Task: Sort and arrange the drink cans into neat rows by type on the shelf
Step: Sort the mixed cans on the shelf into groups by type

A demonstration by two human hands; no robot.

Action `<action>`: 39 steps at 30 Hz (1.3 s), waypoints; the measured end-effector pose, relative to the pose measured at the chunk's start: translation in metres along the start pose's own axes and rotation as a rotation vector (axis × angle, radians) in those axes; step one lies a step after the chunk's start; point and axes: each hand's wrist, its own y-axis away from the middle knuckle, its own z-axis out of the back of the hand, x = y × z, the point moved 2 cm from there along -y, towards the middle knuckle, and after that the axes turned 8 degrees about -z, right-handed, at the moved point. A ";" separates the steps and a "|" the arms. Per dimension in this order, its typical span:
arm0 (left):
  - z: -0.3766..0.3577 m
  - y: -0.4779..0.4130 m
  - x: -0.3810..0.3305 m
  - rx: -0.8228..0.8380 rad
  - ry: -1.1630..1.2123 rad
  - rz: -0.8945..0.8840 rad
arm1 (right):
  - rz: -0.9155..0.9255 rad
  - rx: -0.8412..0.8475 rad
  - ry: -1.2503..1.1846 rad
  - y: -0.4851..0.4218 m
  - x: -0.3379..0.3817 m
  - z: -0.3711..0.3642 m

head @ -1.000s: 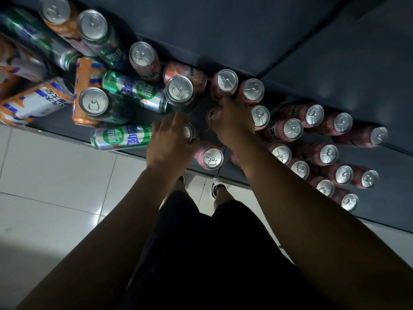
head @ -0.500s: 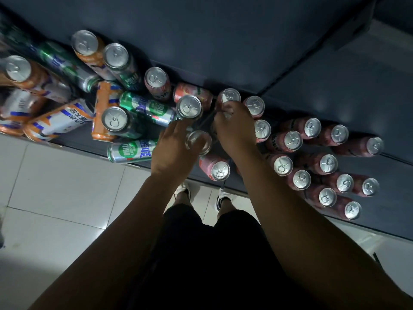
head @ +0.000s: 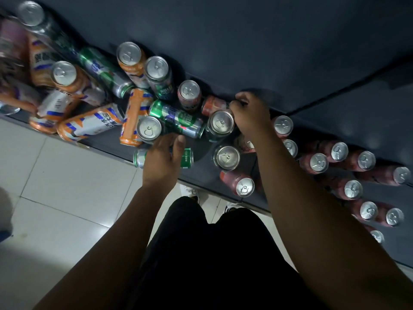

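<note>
Head: left hand [head: 161, 161] grips 1 green can [head: 187, 158]; right hand [head: 251, 117] grip unclear; roughly 12 pink cans [head: 319, 162].

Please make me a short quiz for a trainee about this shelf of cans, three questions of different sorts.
1. True or false: the green can under the left hand stands upright.
2. Which stand in rows to the right of the right hand? A orange, B pink cans, C green.
3. Fill in: the orange can nearest the left hand lies on its ____.
Key: 1 false; 2 B; 3 side.
</note>
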 end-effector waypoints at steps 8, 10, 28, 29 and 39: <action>-0.031 -0.007 0.021 0.214 -0.053 0.003 | 0.007 0.224 0.208 -0.047 -0.002 -0.023; -0.037 -0.006 0.026 0.252 -0.096 -0.006 | -0.010 0.284 0.254 -0.057 -0.005 -0.028; -0.053 -0.003 0.046 0.419 -0.357 -0.011 | 0.338 0.140 0.767 -0.073 -0.018 -0.039; -0.053 -0.003 0.047 0.431 -0.373 -0.021 | 0.358 0.133 0.812 -0.072 -0.017 -0.038; -0.058 -0.003 0.052 0.502 -0.572 -0.113 | 0.436 0.198 1.011 -0.073 -0.023 -0.043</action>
